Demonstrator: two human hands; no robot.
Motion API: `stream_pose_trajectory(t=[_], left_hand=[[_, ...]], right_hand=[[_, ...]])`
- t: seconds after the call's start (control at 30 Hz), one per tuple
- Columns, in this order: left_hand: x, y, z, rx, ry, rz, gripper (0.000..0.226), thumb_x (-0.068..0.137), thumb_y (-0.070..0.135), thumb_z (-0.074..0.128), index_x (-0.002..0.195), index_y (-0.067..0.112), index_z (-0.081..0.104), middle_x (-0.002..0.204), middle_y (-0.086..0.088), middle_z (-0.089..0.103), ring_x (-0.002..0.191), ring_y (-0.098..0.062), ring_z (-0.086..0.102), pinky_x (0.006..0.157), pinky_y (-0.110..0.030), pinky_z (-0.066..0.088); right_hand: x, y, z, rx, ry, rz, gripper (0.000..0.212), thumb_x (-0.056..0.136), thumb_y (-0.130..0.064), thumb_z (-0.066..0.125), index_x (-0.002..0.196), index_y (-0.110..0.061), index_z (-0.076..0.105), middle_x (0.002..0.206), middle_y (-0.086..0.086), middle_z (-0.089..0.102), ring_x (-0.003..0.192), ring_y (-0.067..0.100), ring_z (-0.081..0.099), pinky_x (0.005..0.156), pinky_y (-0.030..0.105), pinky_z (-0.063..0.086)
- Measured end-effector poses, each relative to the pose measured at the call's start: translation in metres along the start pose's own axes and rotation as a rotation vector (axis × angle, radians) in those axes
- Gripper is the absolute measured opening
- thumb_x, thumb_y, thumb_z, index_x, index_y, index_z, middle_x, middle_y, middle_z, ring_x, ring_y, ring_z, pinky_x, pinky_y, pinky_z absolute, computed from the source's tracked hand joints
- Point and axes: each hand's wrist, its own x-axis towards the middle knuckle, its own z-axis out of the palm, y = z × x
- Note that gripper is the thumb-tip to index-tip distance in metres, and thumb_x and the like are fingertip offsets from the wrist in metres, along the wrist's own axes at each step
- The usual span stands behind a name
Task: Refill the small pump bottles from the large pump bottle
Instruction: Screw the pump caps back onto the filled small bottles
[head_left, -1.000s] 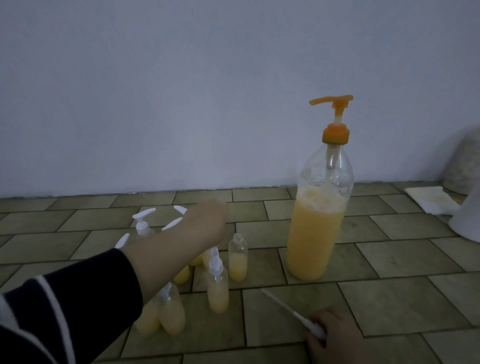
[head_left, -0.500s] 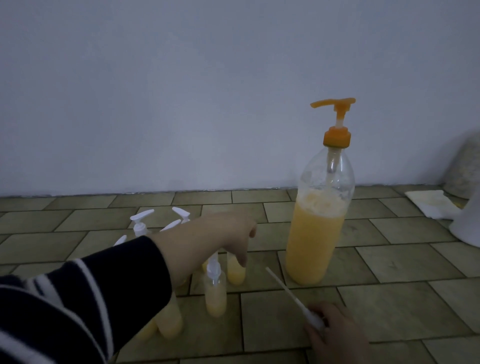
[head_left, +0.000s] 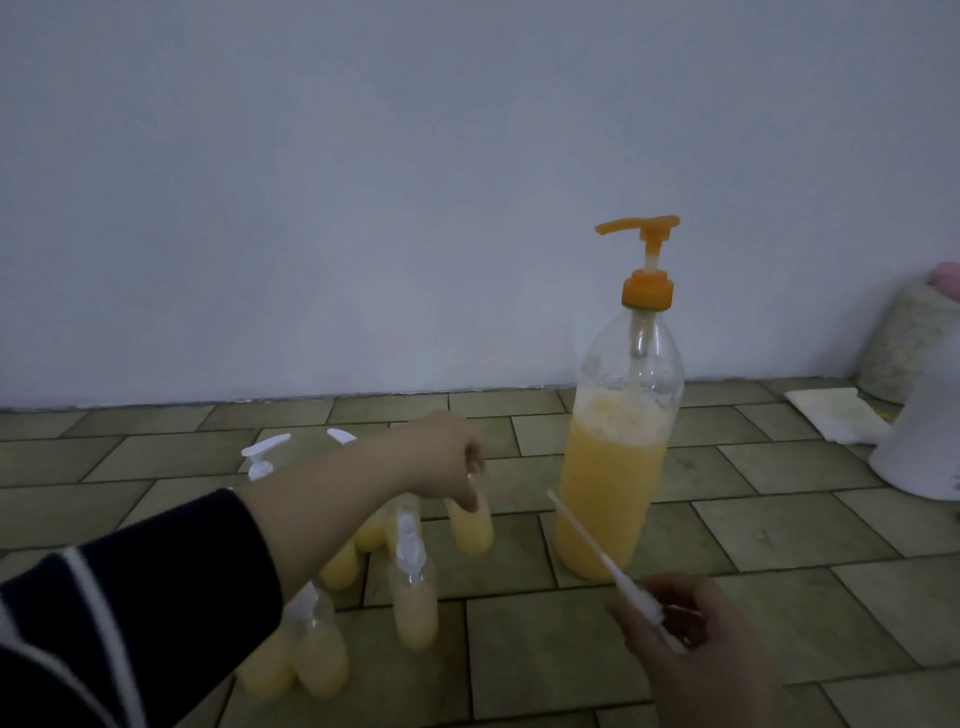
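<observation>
A: Head view first: what changed in the last second?

B: The left hand (head_left: 441, 457) crossed over the cluster of small pump bottles (head_left: 413, 597) and came down on the uncapped small bottle (head_left: 470, 525); its fingers (head_left: 470, 499) are now curled round the neck. The bottle looks raised slightly off the floor (head_left: 779, 613), though I can't be sure. The right hand (head_left: 696, 639) lifted its white pump insert (head_left: 623, 582) a little.

A: Meaning for the task?

B: I'd judge this bottle is filled and about to get its pump back, or it is being carried to the large pump bottle (head_left: 618, 467).

A: Orientation?

B: The uncapped bottle's long axis is near vertical, mouth up under the hand. The insert, pinched at its thick end, slants up-left, with its thin tube tip just in front of the large bottle. That bottle stands upright, spout pointing left.
</observation>
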Motion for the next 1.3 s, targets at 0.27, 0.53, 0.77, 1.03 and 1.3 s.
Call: stream_pose_trajectory(t=[0.27, 0.53, 0.77, 1.03, 1.3], left_hand=[[-0.055, -0.007, -0.029, -1.361, 0.364, 0.007, 0.049, 0.059, 0.011, 0.079, 0.106, 0.007, 0.064, 0.106, -0.005, 0.07, 0.099, -0.017, 0.065, 0.086, -0.025, 0.052], [-0.072, 0.001, -0.001, -1.457, 0.613, 0.058, 0.037, 0.069, 0.015, 0.072, 0.106, 0.017, 0.068, 0.102, 0.002, 0.073, 0.098, -0.014, 0.068, 0.08, -0.027, 0.056], [-0.086, -0.003, -0.005, -1.305, 0.684, 0.116, 0.051, 0.058, 0.021, 0.076, 0.108, 0.025, 0.063, 0.1, 0.005, 0.073, 0.097, -0.01, 0.068, 0.084, -0.025, 0.053], [-0.094, -0.002, -0.006, -1.06, 0.713, 0.122, 0.043, 0.073, 0.028, 0.077, 0.106, 0.047, 0.056, 0.111, 0.013, 0.065, 0.103, -0.002, 0.061, 0.09, -0.031, 0.054], [-0.1, 0.012, -0.002, -1.239, 0.742, 0.198, 0.038, 0.069, 0.024, 0.074, 0.106, 0.03, 0.065, 0.096, 0.011, 0.073, 0.09, -0.002, 0.067, 0.077, -0.016, 0.052]], right_hand=[[0.01, -0.092, -0.029, 0.342, 0.006, -0.129, 0.021, 0.064, -0.021, 0.077, 0.081, -0.031, 0.068, 0.078, -0.016, 0.069, 0.065, -0.004, 0.063, 0.052, 0.003, 0.045], [0.048, -0.174, -0.036, 0.065, 0.036, -0.564, 0.02, 0.076, -0.04, 0.059, 0.093, -0.049, 0.053, 0.093, -0.019, 0.058, 0.085, -0.004, 0.056, 0.065, 0.006, 0.044], [0.067, -0.195, -0.035, -0.219, -0.071, -0.828, 0.021, 0.08, -0.024, 0.065, 0.096, -0.035, 0.06, 0.09, -0.014, 0.054, 0.088, -0.027, 0.043, 0.073, -0.008, 0.029], [0.071, -0.239, -0.015, -0.135, -0.413, -0.713, 0.029, 0.068, -0.034, 0.074, 0.095, -0.038, 0.065, 0.084, -0.017, 0.063, 0.076, -0.003, 0.06, 0.065, 0.005, 0.046], [0.064, -0.213, 0.03, 0.235, -0.7, -0.325, 0.033, 0.075, -0.039, 0.068, 0.103, -0.022, 0.067, 0.09, 0.006, 0.071, 0.087, 0.017, 0.066, 0.075, 0.026, 0.056]])
